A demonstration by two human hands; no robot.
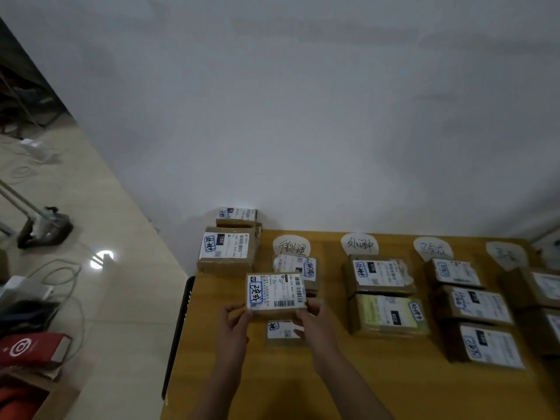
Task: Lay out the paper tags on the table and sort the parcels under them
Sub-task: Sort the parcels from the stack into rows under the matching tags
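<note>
Now both my hands, left [235, 321] and right [312, 318], fingers pinching small brown cardboard parcel [275, 294] by its sides, above wooden table [394, 374].

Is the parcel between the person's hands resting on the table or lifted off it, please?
Lifted: both the left hand and right hand hold the parcel above another parcel.

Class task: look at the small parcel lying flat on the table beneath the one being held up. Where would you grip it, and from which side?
Grip the flat parcel by its two short side edges, coming from above. It lies low on the table, so only its edges give purchase.
</note>
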